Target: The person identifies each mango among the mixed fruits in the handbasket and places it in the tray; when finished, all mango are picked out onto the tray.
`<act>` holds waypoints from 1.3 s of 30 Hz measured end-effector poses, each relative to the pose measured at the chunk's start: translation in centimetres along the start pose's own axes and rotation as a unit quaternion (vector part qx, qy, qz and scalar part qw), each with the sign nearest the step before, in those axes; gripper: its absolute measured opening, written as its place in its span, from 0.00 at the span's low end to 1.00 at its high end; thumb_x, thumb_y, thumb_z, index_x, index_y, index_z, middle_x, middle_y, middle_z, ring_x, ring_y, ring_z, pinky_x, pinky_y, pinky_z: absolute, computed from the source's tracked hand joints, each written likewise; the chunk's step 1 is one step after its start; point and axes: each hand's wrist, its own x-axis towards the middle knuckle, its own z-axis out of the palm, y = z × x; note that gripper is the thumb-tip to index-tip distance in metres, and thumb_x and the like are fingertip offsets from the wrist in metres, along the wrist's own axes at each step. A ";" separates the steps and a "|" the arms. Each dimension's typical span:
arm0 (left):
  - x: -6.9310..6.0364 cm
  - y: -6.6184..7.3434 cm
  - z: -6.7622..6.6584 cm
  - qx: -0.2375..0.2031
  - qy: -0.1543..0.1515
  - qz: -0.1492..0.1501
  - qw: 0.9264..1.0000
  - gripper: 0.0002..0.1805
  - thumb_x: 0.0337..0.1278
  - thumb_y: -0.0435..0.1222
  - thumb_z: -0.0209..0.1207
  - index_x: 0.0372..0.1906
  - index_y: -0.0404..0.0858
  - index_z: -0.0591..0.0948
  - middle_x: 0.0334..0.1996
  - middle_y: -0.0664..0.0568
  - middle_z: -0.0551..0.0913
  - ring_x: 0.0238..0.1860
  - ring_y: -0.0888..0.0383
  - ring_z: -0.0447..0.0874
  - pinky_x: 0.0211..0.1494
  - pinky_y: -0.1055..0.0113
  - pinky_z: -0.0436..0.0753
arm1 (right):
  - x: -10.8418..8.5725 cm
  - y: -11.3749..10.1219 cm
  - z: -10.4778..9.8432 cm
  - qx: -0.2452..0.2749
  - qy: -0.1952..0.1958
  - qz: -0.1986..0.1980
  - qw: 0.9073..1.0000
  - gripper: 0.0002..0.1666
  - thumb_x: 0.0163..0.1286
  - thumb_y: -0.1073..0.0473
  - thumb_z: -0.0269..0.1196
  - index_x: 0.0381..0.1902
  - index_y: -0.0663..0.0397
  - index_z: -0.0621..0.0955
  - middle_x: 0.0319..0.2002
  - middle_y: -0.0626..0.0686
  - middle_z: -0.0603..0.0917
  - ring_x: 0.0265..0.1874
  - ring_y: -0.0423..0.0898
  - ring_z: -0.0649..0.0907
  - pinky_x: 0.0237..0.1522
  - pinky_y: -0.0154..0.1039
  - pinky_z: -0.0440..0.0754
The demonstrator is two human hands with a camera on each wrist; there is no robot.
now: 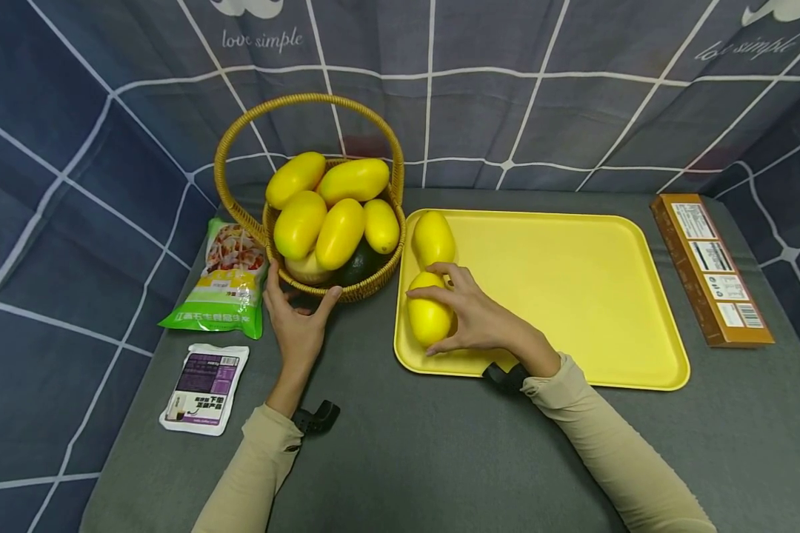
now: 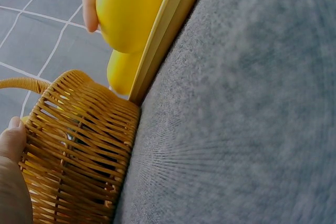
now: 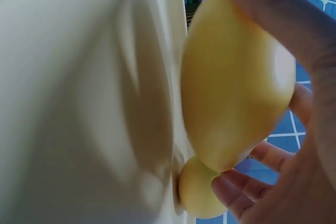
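Note:
My right hand (image 1: 476, 314) holds a yellow mango (image 1: 428, 314) at the left end of a yellow tray (image 1: 547, 289), thumb on its near end and fingers over its far end. In the right wrist view this mango (image 3: 236, 87) fills the grasp. Another mango (image 1: 433, 238) lies just beyond it on the tray. My left hand (image 1: 296, 322) holds the near side of a wicker basket (image 1: 363, 289), thumb and fingers spread along its rim. Several mangoes (image 1: 341, 233) are heaped in the basket, above a dark green fruit (image 1: 360, 265) and a paler one, both partly hidden.
A green and yellow food bag (image 1: 223, 285) lies left of the basket, with a white and purple pouch (image 1: 205, 389) in front of it. A brown box (image 1: 712, 270) lies right of the tray. The basket's tall handle (image 1: 307, 98) arches up before a checked cloth backdrop (image 1: 480, 118).

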 end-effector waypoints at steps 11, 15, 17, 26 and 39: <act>0.0 0.0 -0.3 -0.007 0.004 -0.001 1.000 0.56 0.46 0.46 0.75 0.78 0.53 0.53 0.69 0.48 0.61 0.54 0.52 0.69 0.39 0.68 0.74 | 0.2 0.0 0.2 -0.017 -0.039 0.013 0.999 0.57 0.39 0.34 0.79 0.69 0.35 0.71 0.71 0.60 0.57 0.68 0.61 0.57 0.63 0.60 0.58; 0.0 -0.1 -0.4 -0.011 0.005 -0.001 1.000 0.56 0.45 0.46 0.75 0.78 0.53 0.53 0.70 0.47 0.60 0.55 0.51 0.69 0.39 0.67 0.74 | 0.3 -0.1 0.2 -0.020 -0.036 0.008 0.999 0.57 0.39 0.34 0.79 0.69 0.37 0.71 0.71 0.59 0.57 0.68 0.61 0.58 0.62 0.60 0.59; 0.0 -0.1 -0.5 -0.010 0.007 0.000 1.000 0.56 0.46 0.46 0.75 0.78 0.53 0.53 0.70 0.47 0.60 0.54 0.51 0.69 0.39 0.67 0.74 | 0.3 -0.2 0.1 -0.022 -0.035 0.008 0.999 0.57 0.40 0.34 0.79 0.69 0.38 0.71 0.71 0.59 0.58 0.68 0.60 0.58 0.61 0.59 0.59; 0.0 -0.1 -0.7 -0.011 0.010 -0.002 1.000 0.56 0.46 0.46 0.74 0.78 0.53 0.53 0.70 0.48 0.60 0.55 0.51 0.69 0.39 0.68 0.74 | 0.6 -0.5 0.1 -0.032 -0.038 0.006 0.999 0.55 0.44 0.30 0.75 0.70 0.38 0.70 0.72 0.57 0.58 0.68 0.58 0.58 0.62 0.57 0.59; -0.1 0.3 0.1 -0.040 -0.005 -0.007 0.999 0.57 0.46 0.35 0.74 0.78 0.46 0.51 0.71 0.39 0.57 0.56 0.39 0.67 0.40 0.50 0.71 | 0.6 -1.5 -0.2 -0.021 0.020 -0.014 0.999 0.49 0.51 0.38 0.75 0.69 0.44 0.71 0.71 0.59 0.60 0.71 0.57 0.58 0.66 0.60 0.58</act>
